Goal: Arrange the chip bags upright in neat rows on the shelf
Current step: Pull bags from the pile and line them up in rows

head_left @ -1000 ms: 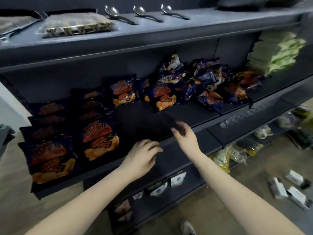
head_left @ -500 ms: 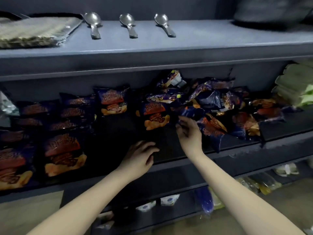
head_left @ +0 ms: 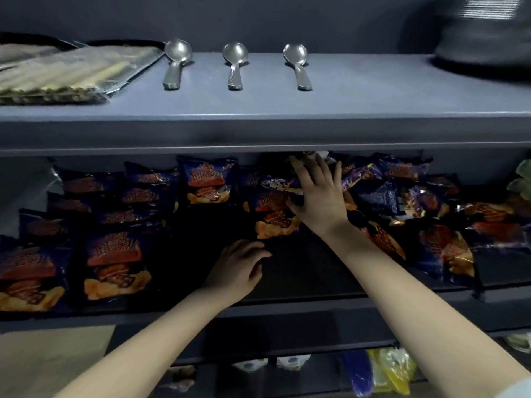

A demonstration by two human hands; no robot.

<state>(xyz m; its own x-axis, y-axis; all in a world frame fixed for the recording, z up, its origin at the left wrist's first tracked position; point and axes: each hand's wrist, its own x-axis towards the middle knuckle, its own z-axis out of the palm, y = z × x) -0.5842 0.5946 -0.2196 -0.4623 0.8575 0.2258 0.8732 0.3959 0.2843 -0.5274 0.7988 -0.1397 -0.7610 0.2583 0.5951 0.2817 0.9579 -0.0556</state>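
Chip bags crowd the shelf under three spoons; right hand spread flat on them, left hand relaxed, empty.

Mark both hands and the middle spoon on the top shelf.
right hand (head_left: pixel 319 199), head view, back of the hand.
left hand (head_left: pixel 237 268), head view, back of the hand.
middle spoon (head_left: pixel 235 54), head view, its bowl.

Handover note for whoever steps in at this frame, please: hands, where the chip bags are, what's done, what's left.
Right hand open, fingers spread on the jumbled chip bags at the right of the middle shelf.
Left hand loosely curled, empty, over the bare gap in front.
Done: upright rows on the left.
Left: stand the jumbled bags into the gap.
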